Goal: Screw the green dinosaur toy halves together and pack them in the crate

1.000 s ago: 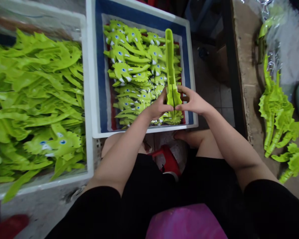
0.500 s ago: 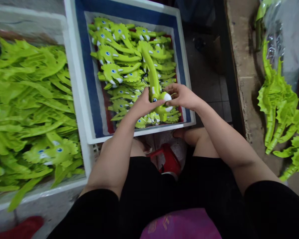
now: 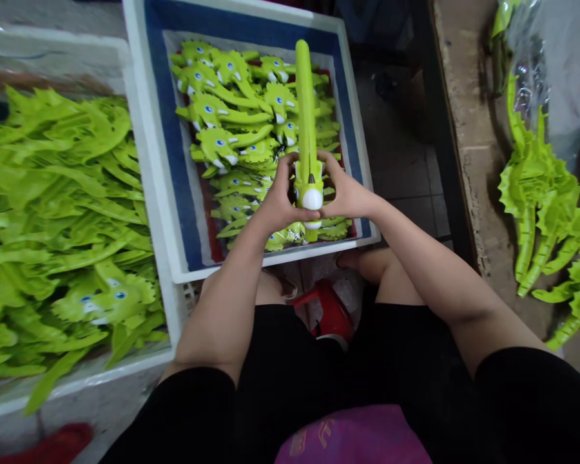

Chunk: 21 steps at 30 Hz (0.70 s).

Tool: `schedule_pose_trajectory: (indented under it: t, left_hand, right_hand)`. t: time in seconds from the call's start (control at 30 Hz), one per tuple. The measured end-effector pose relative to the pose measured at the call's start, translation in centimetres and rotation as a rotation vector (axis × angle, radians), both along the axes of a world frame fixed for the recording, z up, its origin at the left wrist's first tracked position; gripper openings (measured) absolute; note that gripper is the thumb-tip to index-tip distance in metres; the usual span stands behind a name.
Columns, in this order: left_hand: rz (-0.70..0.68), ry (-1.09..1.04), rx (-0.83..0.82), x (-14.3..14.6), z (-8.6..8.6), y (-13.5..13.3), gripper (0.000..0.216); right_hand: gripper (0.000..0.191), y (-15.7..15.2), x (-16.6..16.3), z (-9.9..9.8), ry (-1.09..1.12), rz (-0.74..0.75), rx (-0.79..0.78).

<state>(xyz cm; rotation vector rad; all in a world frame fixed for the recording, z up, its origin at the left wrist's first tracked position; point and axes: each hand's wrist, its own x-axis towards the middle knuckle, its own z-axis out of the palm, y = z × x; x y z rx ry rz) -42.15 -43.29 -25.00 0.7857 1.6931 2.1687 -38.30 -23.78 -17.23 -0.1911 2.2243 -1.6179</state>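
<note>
Crates fill most of the view: a white crate (image 3: 145, 193) on the left is heaped with loose green toy halves (image 3: 53, 206), and beside it a blue-lined white crate (image 3: 174, 148) holds finished green dinosaur toys (image 3: 222, 122) laid in rows, eyes and white horns showing. On the right a worn bench top (image 3: 464, 129) carries a small pile of green pieces (image 3: 541, 206) and a clear plastic bag (image 3: 555, 58). A red stool (image 3: 326, 312) shows between the person's knees. Over the near end of the blue-lined crate, both hands hold one long green dinosaur toy (image 3: 305, 116); its handle points away from the person and its head, with a white horn facing the camera, sits between the palms. The left hand (image 3: 278, 203) wraps the head from one side, fingers curled and thumb pressed against it; the right hand (image 3: 348, 193) closes on the other side in the same way, so both grips are tight on the toy. Half a second ago the toy lay tilted with its side turned up; now it is turned edge-on and squared to the person, which suggests the halves are being pressed together or the seam checked.
</note>
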Motion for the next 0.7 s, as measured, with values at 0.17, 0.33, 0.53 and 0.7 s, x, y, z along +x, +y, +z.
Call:
schedule_pose_trajectory:
  t: [0.17,0.33,0.53,0.7]
  left_hand:
    - [0.063,-0.331,0.182,1.2,1.2,0.7,0.102]
    - [0.037,-0.171,0.114,0.2,1.7,0.2,0.119]
    - [0.119,-0.361,0.231,1.5,2.0,0.6,0.089]
    - [0.063,-0.295,0.195,1.0,2.6,0.7,0.100]
  right_hand:
    - [0.126,-2.0,0.5,0.7,-0.181,-0.240,-0.296]
    - [0.132,-1.6,0.4,1.8,-0.126,-0.155,-0.169]
    - [0.126,-3.4,1.2,1.5,-0.245,-0.314,-0.436]
    - [0.122,-2.5,0.8,2.2,-0.186,-0.173,-0.278]
